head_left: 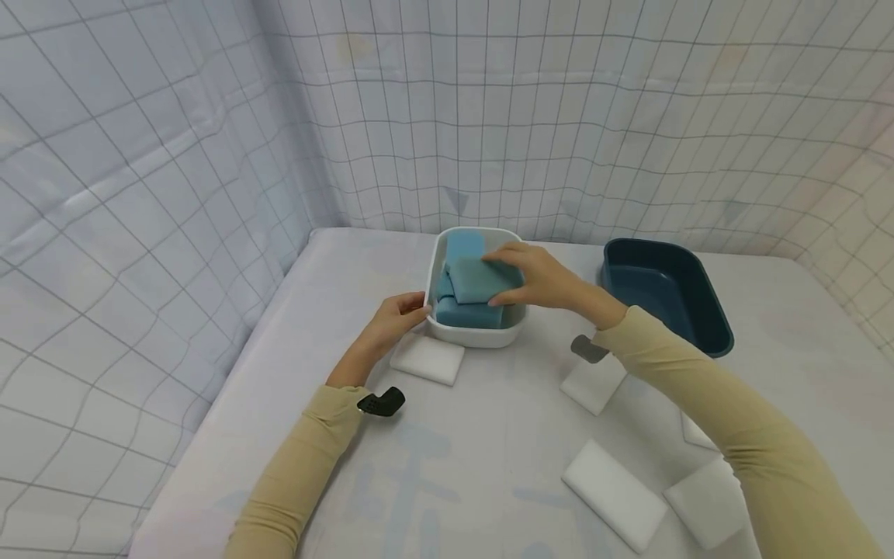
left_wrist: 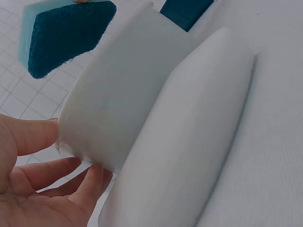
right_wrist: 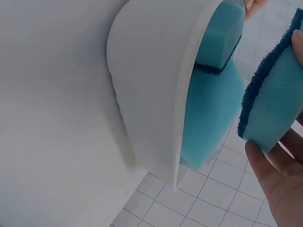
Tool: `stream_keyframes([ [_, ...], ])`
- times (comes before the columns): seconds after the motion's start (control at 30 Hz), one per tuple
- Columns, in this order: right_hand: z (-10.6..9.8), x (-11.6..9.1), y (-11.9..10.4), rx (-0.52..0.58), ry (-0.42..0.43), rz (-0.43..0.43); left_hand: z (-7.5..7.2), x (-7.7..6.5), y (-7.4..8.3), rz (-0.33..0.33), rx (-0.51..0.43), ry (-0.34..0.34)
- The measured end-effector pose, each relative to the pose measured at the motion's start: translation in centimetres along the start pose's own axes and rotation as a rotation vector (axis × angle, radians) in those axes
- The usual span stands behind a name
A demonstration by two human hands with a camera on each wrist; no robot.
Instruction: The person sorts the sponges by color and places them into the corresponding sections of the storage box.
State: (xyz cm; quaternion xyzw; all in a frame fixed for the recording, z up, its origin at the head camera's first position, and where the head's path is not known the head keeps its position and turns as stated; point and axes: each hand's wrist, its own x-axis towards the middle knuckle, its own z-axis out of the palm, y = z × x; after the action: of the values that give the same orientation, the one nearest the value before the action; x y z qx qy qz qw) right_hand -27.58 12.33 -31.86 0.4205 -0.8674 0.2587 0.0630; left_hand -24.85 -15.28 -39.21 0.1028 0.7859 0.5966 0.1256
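Observation:
My right hand (head_left: 538, 276) holds a blue sponge (head_left: 482, 281) by its edges above a white tub (head_left: 476, 338). A dark scouring layer covers one face of this sponge, plain in both wrist views. Inside the tub lie several more blue sponges (head_left: 468, 314), some with a dark layer as well. My left hand (head_left: 391, 324) pinches the tub's left side, thumb at the rim and fingers against the outer wall. Close by this hand, a white sponge block (head_left: 427, 359) lies at the tub's front left corner.
To the right stands a dark blue tub (head_left: 656, 283), partly behind my right forearm. Several white blocks (head_left: 615, 493) lie on the white-covered table (head_left: 447, 466) at the front right, one mostly hidden by the sleeve. Grid-patterned cloth (head_left: 489, 116) hangs behind the table and at both sides.

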Motion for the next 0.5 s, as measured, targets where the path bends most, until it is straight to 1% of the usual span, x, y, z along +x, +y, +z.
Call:
stream_keyframes([
  [0.17, -0.2, 0.24, 0.46, -0.036, 0.005, 0.07, 0.02, -0.01, -0.11, 0.007, -0.001, -0.006],
  [0.33, -0.35, 0.6, 0.63, -0.043, 0.026, 0.104, -0.01, -0.04, -0.14, 0.01, -0.007, -0.002],
  [0.5, -0.21, 0.97, 1.03, -0.073, 0.057, 0.149, -0.04, 0.12, -0.23, 0.009, 0.007, -0.004],
])
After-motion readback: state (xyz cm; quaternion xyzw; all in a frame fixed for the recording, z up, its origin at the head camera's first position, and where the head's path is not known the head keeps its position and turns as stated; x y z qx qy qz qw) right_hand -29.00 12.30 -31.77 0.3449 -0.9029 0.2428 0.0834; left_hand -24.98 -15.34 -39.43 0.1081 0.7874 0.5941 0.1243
